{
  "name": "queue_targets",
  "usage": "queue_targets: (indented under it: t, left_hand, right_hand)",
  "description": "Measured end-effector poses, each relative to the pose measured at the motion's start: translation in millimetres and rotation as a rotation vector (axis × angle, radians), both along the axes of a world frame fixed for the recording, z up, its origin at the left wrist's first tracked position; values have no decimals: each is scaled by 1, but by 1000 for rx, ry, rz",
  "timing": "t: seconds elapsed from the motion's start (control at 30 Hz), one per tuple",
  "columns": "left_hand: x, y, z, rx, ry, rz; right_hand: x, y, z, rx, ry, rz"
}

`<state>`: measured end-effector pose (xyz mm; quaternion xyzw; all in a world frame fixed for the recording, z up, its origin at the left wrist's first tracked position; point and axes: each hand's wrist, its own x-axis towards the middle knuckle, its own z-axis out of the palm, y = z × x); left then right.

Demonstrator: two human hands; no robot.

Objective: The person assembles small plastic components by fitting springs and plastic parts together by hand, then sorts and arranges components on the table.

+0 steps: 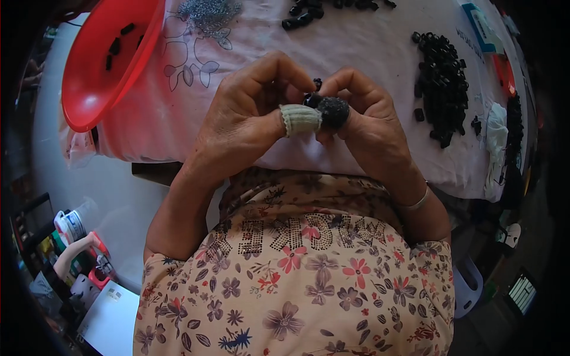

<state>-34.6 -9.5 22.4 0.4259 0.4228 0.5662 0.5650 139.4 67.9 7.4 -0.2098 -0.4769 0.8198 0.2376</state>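
Thumbs and fingers of the left hand point(240, 115) and right hand point(377, 118) are meeting at the frame's centre, both narrowed in a pinch on a small glossy black piece point(310, 99) over the pale pink cloth-covered bench point(380, 44). The two hands seem to be working the piece between them, the next move probably calling for a steady hold and fine fingertip shifts. The pale green ribbed thumb cover point(301, 120) with its dark rough tip is hiding much of the piece, leaving its shape hard to make out, while the top edge is cutting off other shiny black pieces point(304, 18).
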Motion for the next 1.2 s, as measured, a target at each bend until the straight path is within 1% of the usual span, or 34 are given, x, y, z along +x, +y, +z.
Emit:
queue_targets:
  t: [0.13, 0.2, 0.23, 0.3, 0.33, 0.37, 0.4, 0.43, 0.47, 0.53, 0.57, 0.63, 0.67, 0.7, 0.73, 0.77, 0.8, 0.87, 0.9, 1.03, 1.1, 1.2]
  left_hand:
    - [-4, 0, 0, -59, 11, -10]
    - [-5, 0, -1, -57, -5, -17]
    - [-5, 0, -1, -60, -16, -11]
    - [-4, 1, -2, -37, -66, 19]
    - [-5, 0, -2, -17, -114, 54]
    - [-8, 2, -7, 39, -144, 33]
    - [-10, 3, -7, 39, -144, 35]
    - [-12, 3, -7, 26, -212, 31]
    - [-14, 2, -7, 12, -279, 28]
    - [-19, 4, -14, 32, -311, 37]
    - [-20, 4, -16, 57, -347, 43]
    - [-22, 4, -17, 44, -356, 66]
    - [-23, 4, -16, 35, -368, 88]
    - [-23, 4, -15, 36, -364, 91]
    - [-21, 4, -14, 17, -320, 103]
    - [-20, 4, -12, -2, -275, 115]
    - [-18, 4, -11, -1, -273, 120]
    - [-16, 2, -8, -39, -240, 96]
    - [-16, 2, -7, -41, -240, 102]
    - [-17, 1, -6, -55, -186, 79]
    - [-17, 1, -5, -60, -176, 83]
    - [-17, 1, -7, -73, -166, 82]
  right_hand:
    - [1, 1, 3, 37, -84, 10]
    - [1, 0, 0, 435, -61, -40]
    - [5, 4, 3, 437, -65, -47]
    - [21, 21, 21, 893, -216, -206]
    - [31, 34, 28, 845, -176, -279]
    - [43, 45, 37, 794, -134, -351]
    - [53, 50, 47, 819, -197, -413]
    - [61, 54, 53, 841, -259, -475]
    - [67, 58, 55, 837, -255, -473]
    - [72, 66, 54, 964, -444, -591]
    - [71, 66, 50, 959, -443, -590]
    - [66, 65, 37, 1016, -518, -482]
    - [61, 63, 29, 1016, -514, -482]
    - [53, 61, 19, 1070, -498, -431]
    - [45, 58, 13, 1124, -482, -380]
    - [40, 53, 11, 1211, -543, -327]
    - [37, 50, 8, 1211, -538, -324]
    - [30, 46, 2, 1566, -719, -203]
    - [27, 43, -2, 1628, -710, -219]
    - [25, 40, -2, 1654, -751, -202]
    - [25, 39, 1, 1583, -800, -172]
    - [24, 38, 1, 1547, -775, -186]
